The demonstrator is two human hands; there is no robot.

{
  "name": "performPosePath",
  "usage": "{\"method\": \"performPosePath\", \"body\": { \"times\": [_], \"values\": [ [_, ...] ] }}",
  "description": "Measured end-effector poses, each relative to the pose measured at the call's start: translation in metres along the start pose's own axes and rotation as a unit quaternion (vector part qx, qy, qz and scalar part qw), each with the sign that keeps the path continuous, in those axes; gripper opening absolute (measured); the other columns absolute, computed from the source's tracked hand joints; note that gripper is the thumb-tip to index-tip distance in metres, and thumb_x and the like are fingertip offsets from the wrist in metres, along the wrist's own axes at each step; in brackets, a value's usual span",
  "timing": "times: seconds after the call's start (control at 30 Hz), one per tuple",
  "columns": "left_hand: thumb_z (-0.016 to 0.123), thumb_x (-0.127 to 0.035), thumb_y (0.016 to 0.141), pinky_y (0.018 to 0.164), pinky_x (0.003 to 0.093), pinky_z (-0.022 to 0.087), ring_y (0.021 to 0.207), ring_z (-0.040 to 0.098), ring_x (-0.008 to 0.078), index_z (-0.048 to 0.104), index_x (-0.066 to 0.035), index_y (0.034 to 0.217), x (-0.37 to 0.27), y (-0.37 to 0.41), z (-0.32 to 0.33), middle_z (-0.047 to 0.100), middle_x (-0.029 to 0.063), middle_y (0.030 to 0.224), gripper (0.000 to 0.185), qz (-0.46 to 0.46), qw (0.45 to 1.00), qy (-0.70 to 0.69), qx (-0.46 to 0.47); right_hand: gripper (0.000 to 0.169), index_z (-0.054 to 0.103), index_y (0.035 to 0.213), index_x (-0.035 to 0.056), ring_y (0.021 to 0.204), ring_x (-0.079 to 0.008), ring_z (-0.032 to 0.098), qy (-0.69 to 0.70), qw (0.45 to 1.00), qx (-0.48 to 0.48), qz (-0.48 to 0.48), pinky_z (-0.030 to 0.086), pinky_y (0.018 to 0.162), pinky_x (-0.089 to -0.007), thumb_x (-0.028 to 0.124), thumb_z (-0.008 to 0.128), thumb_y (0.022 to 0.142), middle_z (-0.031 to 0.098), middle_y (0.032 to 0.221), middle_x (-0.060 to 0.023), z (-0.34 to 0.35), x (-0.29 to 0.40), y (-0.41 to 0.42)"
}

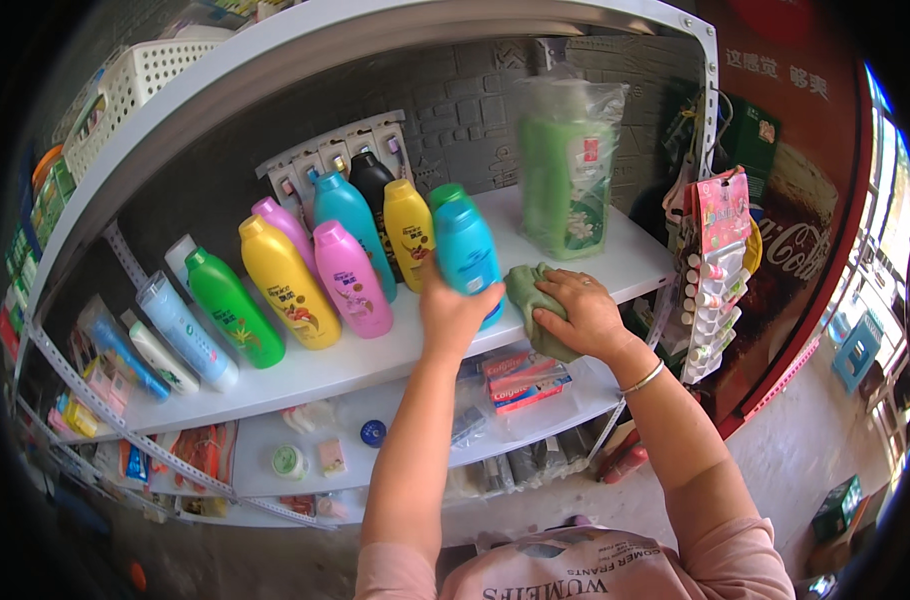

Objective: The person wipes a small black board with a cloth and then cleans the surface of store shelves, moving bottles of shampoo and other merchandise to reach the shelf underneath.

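My left hand (455, 311) grips a blue shampoo bottle (468, 247) near the front of the white metal shelf (365, 364). A green cap shows just behind that bottle; most of whatever it belongs to is hidden. Under the fingers of my right hand (586, 311) is a bunched green cloth (534, 300), pressed at the shelf's front edge. To the left of the blue bottle stand a small yellow bottle (408, 225), a pink bottle (354, 281), a large yellow bottle (290, 289) and a green bottle (234, 311). Behind the cloth is a green bottle pack (564, 176) in clear plastic.
Toothbrush packs (331, 161) lean at the back. Tubes (189, 330) fill the shelf's left end. The lower shelf carries Colgate boxes (526, 382) and a round jar (288, 461). A hanging card of small bottles (714, 292) flanks the right post; a red cooler (792, 247) stands beyond.
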State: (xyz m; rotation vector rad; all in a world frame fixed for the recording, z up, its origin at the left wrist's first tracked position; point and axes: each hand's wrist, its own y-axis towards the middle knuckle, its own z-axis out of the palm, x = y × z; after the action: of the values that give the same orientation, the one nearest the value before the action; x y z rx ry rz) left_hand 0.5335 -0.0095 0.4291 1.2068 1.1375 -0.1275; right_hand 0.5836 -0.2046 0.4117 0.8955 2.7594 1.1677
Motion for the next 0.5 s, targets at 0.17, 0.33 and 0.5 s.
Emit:
{"method": "performPosePath", "body": {
  "times": [0.17, 0.33, 0.5],
  "values": [
    [0.076, -0.010, 0.061, 0.082, 0.0343, 0.047, 0.090, 0.058, 0.0197, 0.046, -0.003, 0.117, -0.006, -0.034, -0.048, 0.057, 0.0079, 0.103, 0.064, -0.012, 0.988, -0.151, -0.019, 0.047, 0.058, 0.112, -0.0018, 0.116, -0.0349, 0.048, -0.078, 0.994, 0.052, 0.060, 0.036, 0.098, -0.0405, 0.035, 0.053, 0.083, 0.052, 0.122, -0.0218, 0.006, 0.012, 0.006],
    [0.073, -0.004, 0.063, 0.082, 0.0316, 0.048, 0.089, 0.058, 0.0171, 0.049, -0.001, 0.114, -0.005, -0.038, -0.072, 0.057, 0.0075, 0.103, 0.057, -0.065, 0.966, -0.250, -0.019, 0.051, 0.052, 0.117, -0.0038, 0.119, -0.0382, 0.044, -0.126, 0.966, 0.197, 0.108, 0.036, 0.100, -0.0404, 0.036, 0.048, 0.086, 0.048, 0.126, -0.0257, 0.018, 0.032, 0.050],
    [0.073, -0.003, 0.063, 0.080, 0.0309, 0.049, 0.090, 0.059, 0.0169, 0.049, 0.000, 0.115, -0.008, -0.039, -0.072, 0.059, 0.0085, 0.102, 0.057, -0.058, 0.966, -0.249, -0.030, 0.046, 0.054, 0.112, -0.0039, 0.114, -0.0371, 0.048, -0.124, 0.955, 0.228, 0.146, 0.037, 0.098, -0.0407, 0.032, 0.044, 0.086, 0.049, 0.122, -0.0254, 0.052, 0.021, 0.089]
  ]
}}
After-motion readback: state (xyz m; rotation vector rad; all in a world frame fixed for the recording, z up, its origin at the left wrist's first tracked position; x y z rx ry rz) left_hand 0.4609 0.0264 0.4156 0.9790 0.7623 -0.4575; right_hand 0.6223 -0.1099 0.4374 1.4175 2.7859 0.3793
